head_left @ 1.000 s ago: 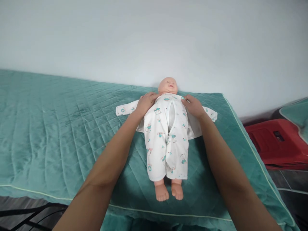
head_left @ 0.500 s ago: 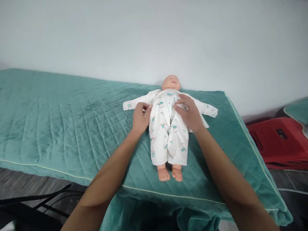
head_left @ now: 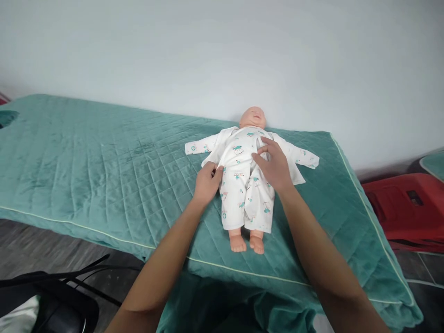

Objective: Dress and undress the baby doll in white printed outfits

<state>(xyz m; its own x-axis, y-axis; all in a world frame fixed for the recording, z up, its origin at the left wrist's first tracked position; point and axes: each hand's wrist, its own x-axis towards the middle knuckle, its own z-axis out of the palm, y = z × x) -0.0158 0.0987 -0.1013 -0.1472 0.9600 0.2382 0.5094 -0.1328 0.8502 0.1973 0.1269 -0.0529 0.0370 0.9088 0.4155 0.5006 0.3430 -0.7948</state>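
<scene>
See a pale wall (head_left: 173, 55) behind a long green quilted bed (head_left: 104, 152), with a red chair (head_left: 398, 203) beyond the right end. Find the doll (head_left: 253, 118) on that bed, toward the right end, face up, crown close to the wall, probably placed so for a front reachable from both sides. Notice over it the patterned white pants (head_left: 237, 178), reaching from chest to ankles, slit at the front, and beneath them a white shirt (head_left: 201, 145), sleeves spread outward, perhaps to lie flat without bunching; cannot tell about arms inside. See the right hand (head_left: 277, 169) over the slit, loosely open, thumb apart from the curved fingers, nothing plainly gripped, perhaps steadying the cloth; cannot be sure of contact at the thumb tip. See the left hand (head_left: 207, 182) lower, at the side of the pants, fingers curled, thumb near the forefinger by the cloth's edge, seemingly to control that side; cannot tell pinch from mere touch. Last, note two bare feet (head_left: 238, 243) showing below the cuffs.
</scene>
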